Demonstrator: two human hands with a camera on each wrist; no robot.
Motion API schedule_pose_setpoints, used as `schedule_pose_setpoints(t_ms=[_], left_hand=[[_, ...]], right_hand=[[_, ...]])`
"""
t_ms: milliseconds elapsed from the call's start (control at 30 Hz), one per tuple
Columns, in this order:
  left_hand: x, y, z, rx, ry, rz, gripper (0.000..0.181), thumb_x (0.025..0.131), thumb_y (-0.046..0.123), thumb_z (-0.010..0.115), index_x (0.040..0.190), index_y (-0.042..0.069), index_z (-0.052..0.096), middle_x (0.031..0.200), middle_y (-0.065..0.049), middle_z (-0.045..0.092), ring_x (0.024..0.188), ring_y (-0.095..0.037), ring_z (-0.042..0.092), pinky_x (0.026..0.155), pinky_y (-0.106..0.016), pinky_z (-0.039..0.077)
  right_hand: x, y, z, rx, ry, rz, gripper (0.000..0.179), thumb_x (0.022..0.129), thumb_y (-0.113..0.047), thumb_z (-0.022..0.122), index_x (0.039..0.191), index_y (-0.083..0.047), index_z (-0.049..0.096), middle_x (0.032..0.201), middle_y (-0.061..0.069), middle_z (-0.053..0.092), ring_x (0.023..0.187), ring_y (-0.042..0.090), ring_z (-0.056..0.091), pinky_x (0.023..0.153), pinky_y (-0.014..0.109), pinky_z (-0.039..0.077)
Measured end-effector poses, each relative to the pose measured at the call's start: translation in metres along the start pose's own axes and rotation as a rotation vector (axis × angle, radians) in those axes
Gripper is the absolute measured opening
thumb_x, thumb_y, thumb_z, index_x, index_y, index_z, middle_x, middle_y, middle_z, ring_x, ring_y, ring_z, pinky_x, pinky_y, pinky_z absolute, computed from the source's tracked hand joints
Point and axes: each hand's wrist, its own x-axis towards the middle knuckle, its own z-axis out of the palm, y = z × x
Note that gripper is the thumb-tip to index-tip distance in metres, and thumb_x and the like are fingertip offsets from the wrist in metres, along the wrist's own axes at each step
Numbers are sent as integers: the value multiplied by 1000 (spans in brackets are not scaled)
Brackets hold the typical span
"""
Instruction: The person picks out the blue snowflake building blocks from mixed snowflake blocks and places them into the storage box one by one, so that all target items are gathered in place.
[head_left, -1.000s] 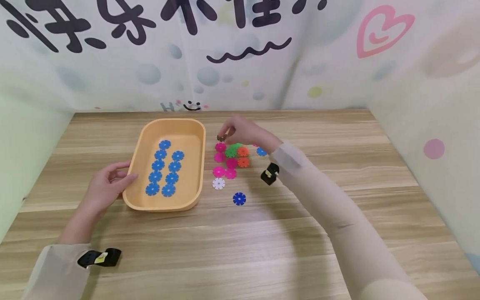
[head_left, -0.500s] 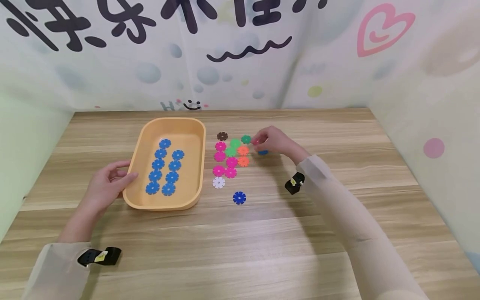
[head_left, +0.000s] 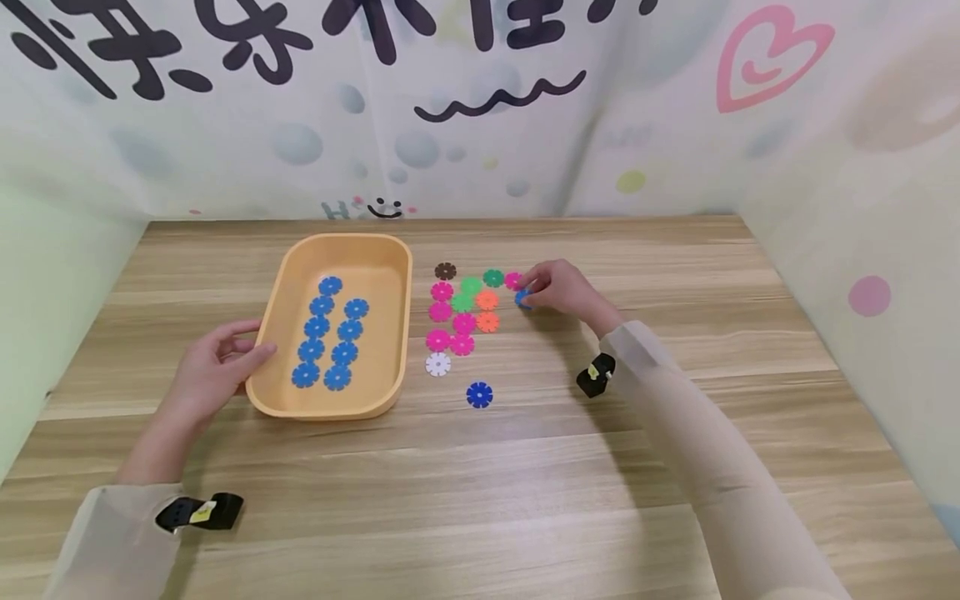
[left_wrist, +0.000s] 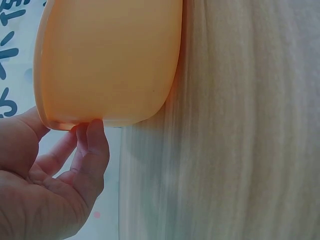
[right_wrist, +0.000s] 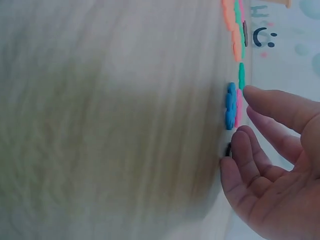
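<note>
My left hand (head_left: 210,375) grips the near left side of a yellow-orange plastic tray (head_left: 406,333), thumb over the rim and fingers against the outer wall. Two rows of blue snowflake discs (head_left: 316,327) lie inside it. Over the table, my right hand (head_left: 566,293) reaches to a notched blue snowflake disc (head_left: 521,298) at the right end of the loose discs. In the right wrist view, thumb and fingers stand apart around this blue disc (right_wrist: 230,106). Just behind it lies a pink disc (head_left: 512,281), and left of that a dark green disc (head_left: 492,278).
Between tray and right hand lie several more discs: a brown disc (head_left: 446,271), pink discs (head_left: 462,323), light green discs (head_left: 462,302), orange discs (head_left: 487,300) and a white disc (head_left: 438,364). A dark blue disc (head_left: 479,395) lies nearer. A printed backdrop (head_left: 480,167) borders the table's far edge.
My right hand has moved right and slightly nearer, from the brown disc past the dark green one to the blue disc; the brown disc now lies on the table. The left hand stays at the tray.
</note>
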Motion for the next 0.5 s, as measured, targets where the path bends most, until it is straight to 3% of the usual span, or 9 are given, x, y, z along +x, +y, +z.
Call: schedule_pose_setpoints(t_ms=[233, 500], left_hand=[[-1, 1, 0, -19, 11, -7, 59, 91, 27, 57, 136, -5, 35, 98, -12, 54, 71, -2, 59, 58, -26, 55], [-1, 1, 0, -4, -5, 6, 60, 92, 27, 55, 136, -6, 33, 104, -20, 51, 71, -1, 59, 59, -26, 55]], right_hand=[[1, 3, 4, 16, 12, 8, 25, 81, -9, 70, 105, -3, 65, 97, 14, 61, 86, 23, 54, 73, 30, 47], [-1, 3, 4, -26, 9, 6, 29, 80, -10, 72, 107, -3, 65, 96, 14, 60, 86, 23, 51, 73, 30, 46]])
